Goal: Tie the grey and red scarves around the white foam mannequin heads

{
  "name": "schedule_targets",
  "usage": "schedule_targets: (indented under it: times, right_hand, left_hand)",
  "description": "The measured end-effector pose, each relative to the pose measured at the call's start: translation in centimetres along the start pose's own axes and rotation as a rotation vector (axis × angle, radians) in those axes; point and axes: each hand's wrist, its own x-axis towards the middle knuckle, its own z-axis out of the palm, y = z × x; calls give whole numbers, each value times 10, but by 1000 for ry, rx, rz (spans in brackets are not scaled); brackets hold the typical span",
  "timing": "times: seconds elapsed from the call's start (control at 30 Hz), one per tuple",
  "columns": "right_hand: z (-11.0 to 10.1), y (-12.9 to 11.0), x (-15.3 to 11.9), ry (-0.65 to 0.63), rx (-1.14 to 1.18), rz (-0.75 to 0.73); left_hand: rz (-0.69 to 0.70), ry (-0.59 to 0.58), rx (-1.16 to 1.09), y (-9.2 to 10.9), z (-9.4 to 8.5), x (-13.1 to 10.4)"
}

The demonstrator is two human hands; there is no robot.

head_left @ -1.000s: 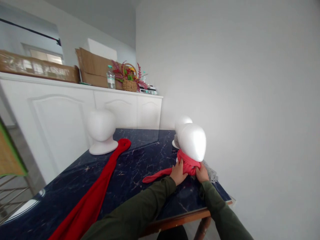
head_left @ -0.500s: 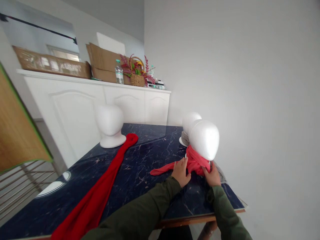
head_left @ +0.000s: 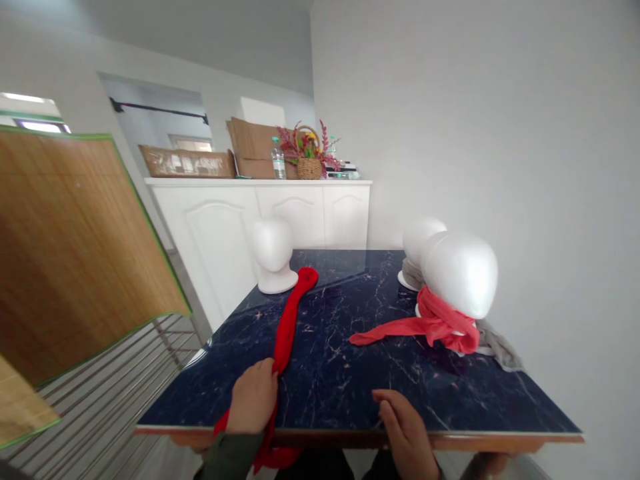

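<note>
My left hand (head_left: 253, 395) is closed around a long bright red scarf (head_left: 286, 331) near the table's front edge. The scarf's far end lies beside a bare white foam head (head_left: 273, 245) at the left back; its near end hangs over the edge. Above the front edge on the right, my right hand (head_left: 406, 430) is open and empty, with loosely bent fingers. A coral scarf (head_left: 440, 321) wraps the neck of another white foam head (head_left: 460, 273), one tail trailing left on the table. Behind that stands a foam head (head_left: 417, 237) with a grey scarf (head_left: 413, 273) at its neck.
The dark blue marbled table (head_left: 340, 373) meets a white cabinet (head_left: 220, 220) at the back. Cardboard boxes (head_left: 187, 163), a water bottle (head_left: 279, 160) and a flower basket (head_left: 309, 168) stand on it. Left is a wooden panel (head_left: 85, 253) above metal rails (head_left: 130, 373).
Both hands have left the coral scarf. My left hand has moved left and taken hold of the red scarf; my right hand has drawn back toward me. The view has turned left.
</note>
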Motion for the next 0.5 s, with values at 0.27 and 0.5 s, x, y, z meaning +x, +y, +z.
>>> schedule_targets:
  times: [0.27, 0.5]
  right_hand:
    - [92, -70, 68, -595, 800, 667]
    - [29, -19, 79, 292, 414, 267]
  left_hand:
    - [517, -251, -506, 62, -19, -66]
    - [361, -130, -541, -20, -15, 33]
